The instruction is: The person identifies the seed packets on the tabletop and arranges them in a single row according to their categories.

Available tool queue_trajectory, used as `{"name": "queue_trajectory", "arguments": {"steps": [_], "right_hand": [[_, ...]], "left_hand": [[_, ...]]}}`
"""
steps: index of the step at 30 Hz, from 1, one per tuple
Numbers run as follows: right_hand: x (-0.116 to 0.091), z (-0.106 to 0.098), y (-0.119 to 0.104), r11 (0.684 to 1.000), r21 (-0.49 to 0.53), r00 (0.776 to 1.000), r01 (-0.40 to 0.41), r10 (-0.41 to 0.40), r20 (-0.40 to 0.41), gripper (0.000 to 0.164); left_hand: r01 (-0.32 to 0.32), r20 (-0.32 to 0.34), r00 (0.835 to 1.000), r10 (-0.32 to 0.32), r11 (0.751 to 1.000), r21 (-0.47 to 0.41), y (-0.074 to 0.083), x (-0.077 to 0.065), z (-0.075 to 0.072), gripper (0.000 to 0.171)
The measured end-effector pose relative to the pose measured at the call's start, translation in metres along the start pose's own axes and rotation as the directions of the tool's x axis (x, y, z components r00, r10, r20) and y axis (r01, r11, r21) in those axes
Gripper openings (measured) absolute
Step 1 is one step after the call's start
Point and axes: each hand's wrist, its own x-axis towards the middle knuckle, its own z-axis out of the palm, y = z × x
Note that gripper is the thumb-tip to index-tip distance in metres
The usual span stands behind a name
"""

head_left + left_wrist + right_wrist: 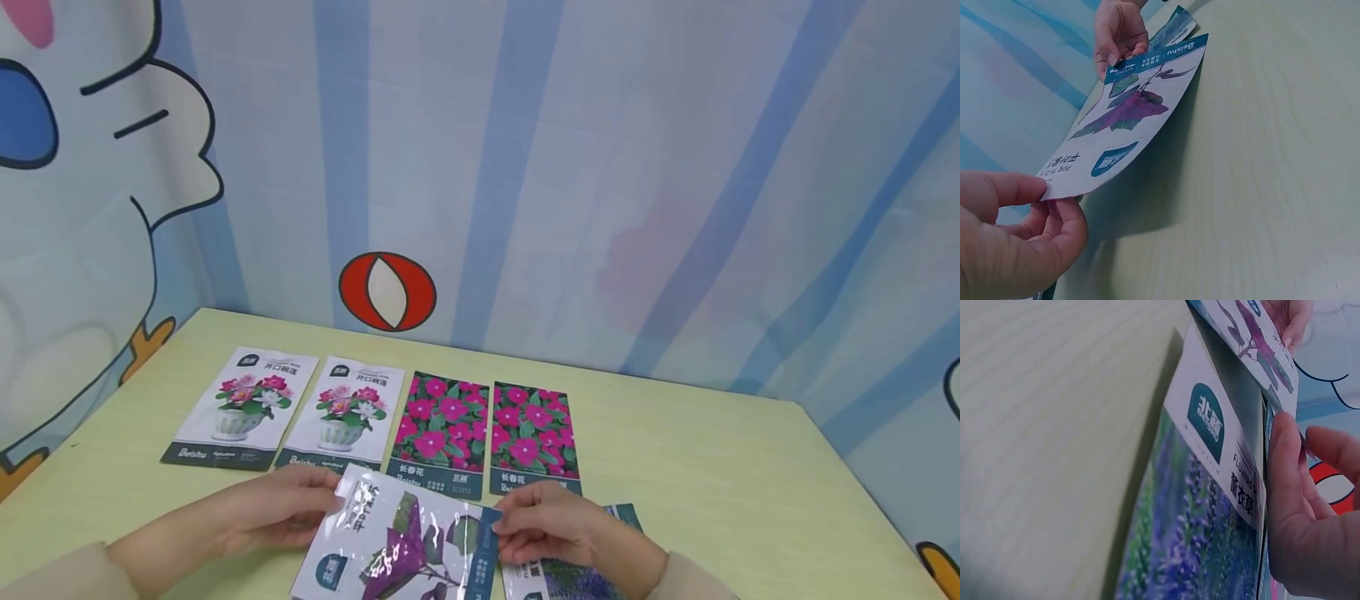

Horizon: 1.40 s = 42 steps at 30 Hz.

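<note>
A white seed packet (420, 542) with a purple-leaved plant and a teal band is held between both hands at the front of the table. My left hand (262, 508) pinches its left end between thumb and fingers. At the teal-banded end, my right hand (555, 525) grips the edge. The left wrist view shows the packet (1129, 119) raised off the tabletop, casting a shadow. Under the right hand lies a lavender seed packet (1191, 512), partly hidden by that hand and forearm in the head view.
Behind the hands, a row holds two white potted-flower packets (243, 408) (341, 417) and two pink-flower packets (442, 425) (532, 425). A printed cloth backdrop (480, 167) rises along the far edge of the pale table (720, 483).
</note>
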Motion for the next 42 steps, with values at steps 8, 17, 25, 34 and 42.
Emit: {"name": "queue_trajectory", "arguments": {"steps": [8,17,25,34,42], "right_hand": [[0.001,0.004,0.0,0.998,-0.049,0.976,0.036,-0.025,0.215,0.021],[0.009,0.014,0.002,0.995,-0.054,0.94,0.08,-0.057,0.337,0.027],[0.011,0.028,0.0,0.993,-0.047,0.926,0.106,-0.081,0.37,0.031],[0.012,0.025,-0.002,0.987,-0.059,0.948,0.147,-0.124,0.292,0.035],[0.006,0.003,-0.011,0.981,0.052,0.957,0.186,-0.193,0.219,0.035]], "left_hand": [[-0.098,0.117,0.989,0.095,0.995,0.015,0.005,0.009,0.016,0.029],[-0.129,0.138,0.983,0.121,0.99,0.049,0.014,0.02,0.035,0.028],[-0.184,0.142,0.975,0.173,0.981,0.066,0.017,0.026,0.053,0.029],[-0.192,0.158,0.972,0.175,0.976,0.1,0.026,0.033,0.059,0.026],[-0.161,0.079,0.985,0.156,0.985,0.064,0.038,0.033,0.06,0.039]]}}
